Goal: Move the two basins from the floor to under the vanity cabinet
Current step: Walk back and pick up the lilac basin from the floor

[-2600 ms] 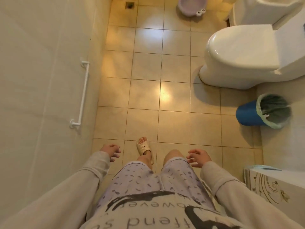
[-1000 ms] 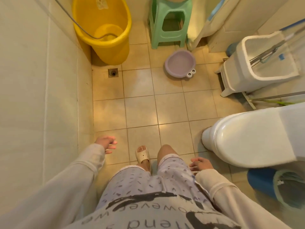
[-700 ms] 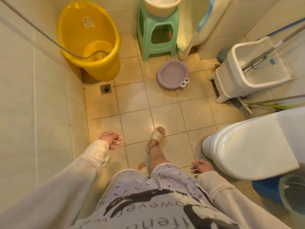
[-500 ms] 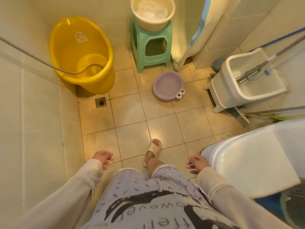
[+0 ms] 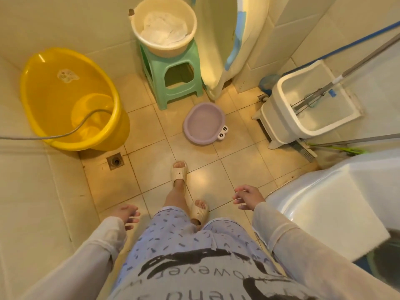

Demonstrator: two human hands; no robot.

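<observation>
1. both hands hang free and hold nothing: the left hand (image 5: 126,215) sits low by the hip with fingers loosely spread, and the right hand (image 5: 246,197) is out in front of the toilet (image 5: 324,204), fingers slack and parted. my read is they're kept loose for walking, since nothing is within reach yet.
2. the purple basin (image 5: 203,123), the one with the little googly eyes on its rim, sits flat on the floor tiles (image 5: 149,180) ahead of the person's leading slipper (image 5: 179,172), well apart from either hand.
3. it lies just in front of the green stool (image 5: 173,76), between the yellow tub (image 5: 69,98) and the white mop bucket (image 5: 309,105), mouth up and apparently empty, so it should lift easily by the rim.
4. a cream basin (image 5: 164,27) with white cloth in it rests on top of the stool, not on the floor. whether it counts as the second basin i can't say.
5. no vanity cabinet shows from this angle, so the destination is out of sight.
6. a hose (image 5: 65,133) drapes into the yellow tub, clear of the path.
7. i'd judge the task barely begun: the next step looks like bending down for the purple basin.
</observation>
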